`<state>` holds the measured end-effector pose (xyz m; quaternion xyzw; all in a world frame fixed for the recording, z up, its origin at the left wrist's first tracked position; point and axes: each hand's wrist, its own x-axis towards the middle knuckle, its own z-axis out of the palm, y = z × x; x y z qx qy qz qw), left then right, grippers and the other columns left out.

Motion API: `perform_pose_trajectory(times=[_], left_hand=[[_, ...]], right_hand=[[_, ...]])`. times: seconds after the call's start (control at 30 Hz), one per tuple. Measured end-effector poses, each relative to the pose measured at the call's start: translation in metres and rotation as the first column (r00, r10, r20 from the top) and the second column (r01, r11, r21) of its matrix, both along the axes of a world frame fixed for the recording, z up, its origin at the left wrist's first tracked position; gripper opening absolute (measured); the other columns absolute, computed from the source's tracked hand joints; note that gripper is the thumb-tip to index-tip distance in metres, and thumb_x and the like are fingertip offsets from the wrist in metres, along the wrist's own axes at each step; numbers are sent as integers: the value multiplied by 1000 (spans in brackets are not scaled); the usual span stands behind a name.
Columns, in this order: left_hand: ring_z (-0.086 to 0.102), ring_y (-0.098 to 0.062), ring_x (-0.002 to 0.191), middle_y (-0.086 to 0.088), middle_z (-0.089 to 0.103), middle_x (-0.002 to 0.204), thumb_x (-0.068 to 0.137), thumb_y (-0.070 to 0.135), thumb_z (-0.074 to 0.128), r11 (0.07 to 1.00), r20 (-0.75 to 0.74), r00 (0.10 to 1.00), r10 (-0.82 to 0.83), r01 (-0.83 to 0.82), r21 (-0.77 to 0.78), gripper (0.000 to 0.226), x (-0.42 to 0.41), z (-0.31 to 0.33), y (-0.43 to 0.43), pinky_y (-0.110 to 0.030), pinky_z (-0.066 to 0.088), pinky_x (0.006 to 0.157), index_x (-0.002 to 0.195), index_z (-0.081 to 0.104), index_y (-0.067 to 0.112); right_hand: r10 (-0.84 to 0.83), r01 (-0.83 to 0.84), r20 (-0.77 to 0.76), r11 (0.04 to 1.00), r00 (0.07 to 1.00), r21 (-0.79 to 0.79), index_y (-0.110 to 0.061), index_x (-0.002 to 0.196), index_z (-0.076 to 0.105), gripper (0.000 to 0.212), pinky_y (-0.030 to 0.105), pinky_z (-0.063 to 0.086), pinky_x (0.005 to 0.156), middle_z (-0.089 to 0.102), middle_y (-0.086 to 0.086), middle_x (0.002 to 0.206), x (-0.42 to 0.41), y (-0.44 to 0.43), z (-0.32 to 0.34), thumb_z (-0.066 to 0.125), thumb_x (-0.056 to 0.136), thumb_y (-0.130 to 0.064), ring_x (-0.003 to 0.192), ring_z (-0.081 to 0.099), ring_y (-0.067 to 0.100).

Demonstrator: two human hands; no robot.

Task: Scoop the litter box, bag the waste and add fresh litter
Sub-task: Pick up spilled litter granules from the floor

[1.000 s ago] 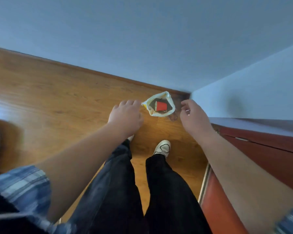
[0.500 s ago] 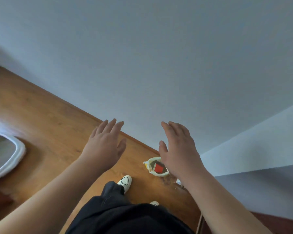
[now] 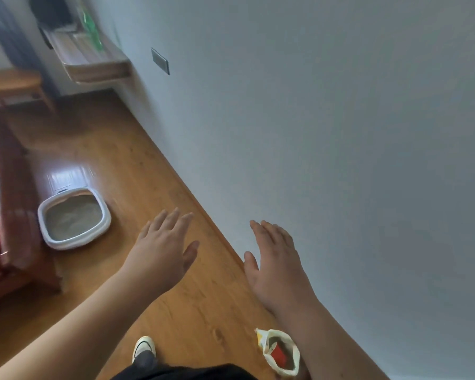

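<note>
head view: both bare hands were raised in front of the person, backs to the camera, and neither held anything. the left hand (image 3: 163,249) hovered over the glossy orange-brown wooden floor (image 3: 115,163) with its fingers (image 3: 173,218) stretched out and slightly spread. the right hand (image 3: 277,266) was level with it, near the line where the floor met the plain pale grey wall (image 3: 327,119), its fingers (image 3: 269,231) straight and close together, thumb apart.

the white rounded-square plastic litter box (image 3: 74,217) sat on the floor well to the left of the left hand, filled with grey litter and just beside the red-covered, dark-wood bed (image 3: 0,215). a small open cream-and-yellow plastic bag (image 3: 279,352) lay on the floor by the wall, below the right forearm, with dark contents and something red inside, perhaps a scoop, though it was too small to tell. a white shoe (image 3: 144,349) showed at the bottom edge above dark trousers. farther back, a wall-mounted wooden shelf (image 3: 93,61) and a grey wall plate (image 3: 160,61) were on the wall, and a wooden stool (image 3: 14,86) stood in the far corner.
</note>
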<state>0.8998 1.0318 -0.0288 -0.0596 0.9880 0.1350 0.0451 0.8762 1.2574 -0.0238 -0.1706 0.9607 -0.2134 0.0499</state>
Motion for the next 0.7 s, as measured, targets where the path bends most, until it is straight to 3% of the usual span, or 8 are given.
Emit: perform_pose_trajectory(times=[0.43, 0.7], left_hand=[[4, -25, 153, 0, 11, 166, 99, 57, 30, 978, 70, 975, 210, -210, -10, 66, -21, -20, -251, -42, 12, 123, 156, 12, 29], [8, -26, 152, -2, 13, 165, 99, 54, 37, 940, 110, 935, 336, -341, 26, 65, -56, -37, -325, -40, 13, 122, 155, 16, 29]], right_hand=[[192, -191, 47, 981, 980, -19, -32, 157, 13, 59, 30, 13, 122, 16, -10, 163, -83, -268, -7, 35, 104, -43, 151, 4, 9], [288, -291, 121, 957, 950, 8, -35, 157, 10, 59, 31, 10, 123, 12, -12, 164, -135, -347, -13, 34, 104, -43, 152, 2, 9]])
